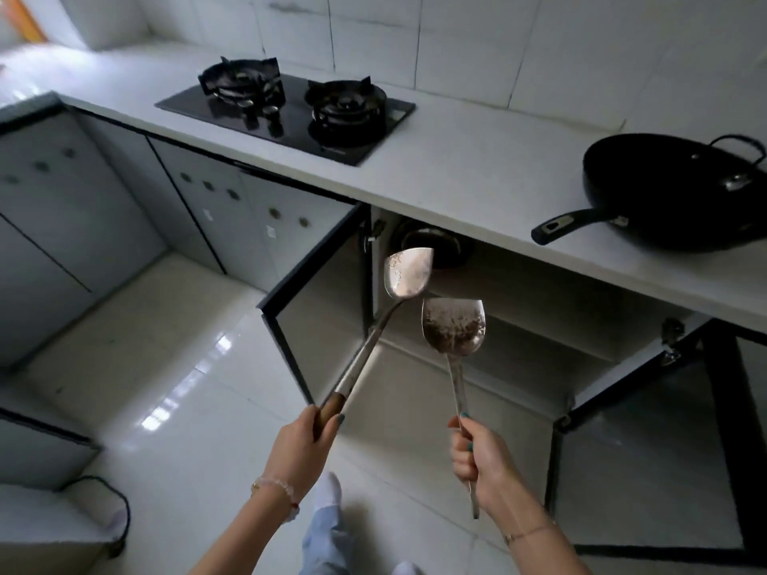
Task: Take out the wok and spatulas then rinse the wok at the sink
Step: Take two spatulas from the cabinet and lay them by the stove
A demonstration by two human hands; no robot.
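The black wok (672,193) rests on the white counter (456,159) at the right, its long handle pointing left over the counter edge. My left hand (301,446) grips the wooden handle of a steel spatula (409,271), blade up and tilted right. My right hand (483,462) holds a second, all-metal spatula (454,325) upright; its blade is speckled with brown spots. Both spatulas hang in the air in front of the open cabinet below the counter. The sink is not in view.
Two cabinet doors (315,300) (647,462) stand open toward me on either side of my hands. A dark round pot (431,246) sits inside the cabinet. A two-burner gas hob (286,110) is set in the counter to the left. Glossy tiled floor lies below.
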